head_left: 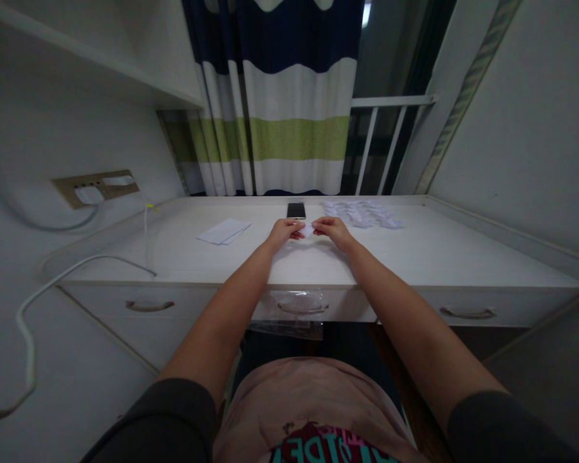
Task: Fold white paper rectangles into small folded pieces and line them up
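Above the middle of the white desk, a small piece of white paper (pixel 307 229) is held between my two hands. My left hand (pixel 287 230) pinches its left side with closed fingers. On the other side, my right hand (pixel 330 229) grips the right edge between thumb and fingers. How the paper is folded is too small to tell. Just behind my hands lies a dark phone (pixel 296 210). Many small folded white papers (pixel 361 213) sit in a spread pile at the back right. Flat white sheets (pixel 224 231) rest to the left of my left hand.
The white desk (pixel 174 251) has drawers along its front, with a clear plastic bag (pixel 299 315) hanging at the middle one. A white cable (pixel 91 260) crosses the left end. Behind stands a striped curtain (pixel 299 135); a shelf (pixel 101 64) overhangs the left.
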`<state>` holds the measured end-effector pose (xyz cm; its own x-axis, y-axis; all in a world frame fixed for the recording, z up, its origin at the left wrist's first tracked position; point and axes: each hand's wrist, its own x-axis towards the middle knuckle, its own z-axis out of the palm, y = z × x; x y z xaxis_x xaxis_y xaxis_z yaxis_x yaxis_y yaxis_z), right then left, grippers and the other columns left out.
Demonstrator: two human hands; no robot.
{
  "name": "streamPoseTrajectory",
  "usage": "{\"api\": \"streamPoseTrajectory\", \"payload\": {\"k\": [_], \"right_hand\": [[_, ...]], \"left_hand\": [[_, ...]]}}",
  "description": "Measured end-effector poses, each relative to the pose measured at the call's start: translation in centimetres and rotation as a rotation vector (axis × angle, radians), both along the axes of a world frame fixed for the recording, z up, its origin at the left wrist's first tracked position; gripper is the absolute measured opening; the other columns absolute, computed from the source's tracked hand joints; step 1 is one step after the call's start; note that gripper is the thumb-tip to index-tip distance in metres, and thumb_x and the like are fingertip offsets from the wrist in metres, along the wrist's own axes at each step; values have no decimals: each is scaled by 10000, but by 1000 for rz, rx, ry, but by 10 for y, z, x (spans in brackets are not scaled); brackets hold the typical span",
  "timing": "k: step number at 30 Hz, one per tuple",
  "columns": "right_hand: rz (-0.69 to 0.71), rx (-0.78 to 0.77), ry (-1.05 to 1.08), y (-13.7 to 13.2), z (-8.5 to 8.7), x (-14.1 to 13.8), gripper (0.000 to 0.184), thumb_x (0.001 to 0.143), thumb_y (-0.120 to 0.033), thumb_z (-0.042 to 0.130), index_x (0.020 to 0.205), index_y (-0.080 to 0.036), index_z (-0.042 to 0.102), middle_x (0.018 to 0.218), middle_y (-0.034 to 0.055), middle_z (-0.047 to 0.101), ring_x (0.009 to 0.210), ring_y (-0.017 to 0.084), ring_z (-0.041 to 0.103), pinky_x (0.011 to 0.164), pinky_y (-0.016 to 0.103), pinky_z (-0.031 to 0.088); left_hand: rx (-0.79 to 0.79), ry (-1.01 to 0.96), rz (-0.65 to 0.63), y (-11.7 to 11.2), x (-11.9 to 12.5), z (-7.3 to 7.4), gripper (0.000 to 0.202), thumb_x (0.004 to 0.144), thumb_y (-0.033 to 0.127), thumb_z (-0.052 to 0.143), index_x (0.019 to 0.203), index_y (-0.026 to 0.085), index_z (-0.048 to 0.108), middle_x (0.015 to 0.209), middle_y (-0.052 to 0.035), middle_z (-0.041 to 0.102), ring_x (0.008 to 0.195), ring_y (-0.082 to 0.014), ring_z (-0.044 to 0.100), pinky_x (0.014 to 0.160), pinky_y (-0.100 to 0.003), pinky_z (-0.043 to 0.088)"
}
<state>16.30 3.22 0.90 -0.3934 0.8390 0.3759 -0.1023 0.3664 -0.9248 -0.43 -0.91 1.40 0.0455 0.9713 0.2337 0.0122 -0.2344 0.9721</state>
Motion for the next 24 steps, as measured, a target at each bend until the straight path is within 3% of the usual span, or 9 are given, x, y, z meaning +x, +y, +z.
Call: {"api": "streamPoseTrajectory", "payload": {"k": [15, 24], "right_hand": [[-48, 150, -183, 7, -7, 0, 246, 577, -387, 692, 618, -148, 649, 526, 3, 588, 509, 102, 490, 520, 240, 403], [-26, 159, -193, 9, -9, -2, 187, 576, -329, 676, 621, -151, 637, 533, -3, 587, 509, 101, 490, 513, 237, 405]], "left_hand": [[0, 162, -15, 1, 5, -7, 293, 639, 302, 747, 787, 93, 606, 544, -14, 623, 499, -96, 588, 566, -226, 483], [4, 259, -14, 0, 6, -5, 172, 696, 200, 700, 695, 89, 568, 469, 9, 578, 437, -73, 542, 513, -197, 442]]}}
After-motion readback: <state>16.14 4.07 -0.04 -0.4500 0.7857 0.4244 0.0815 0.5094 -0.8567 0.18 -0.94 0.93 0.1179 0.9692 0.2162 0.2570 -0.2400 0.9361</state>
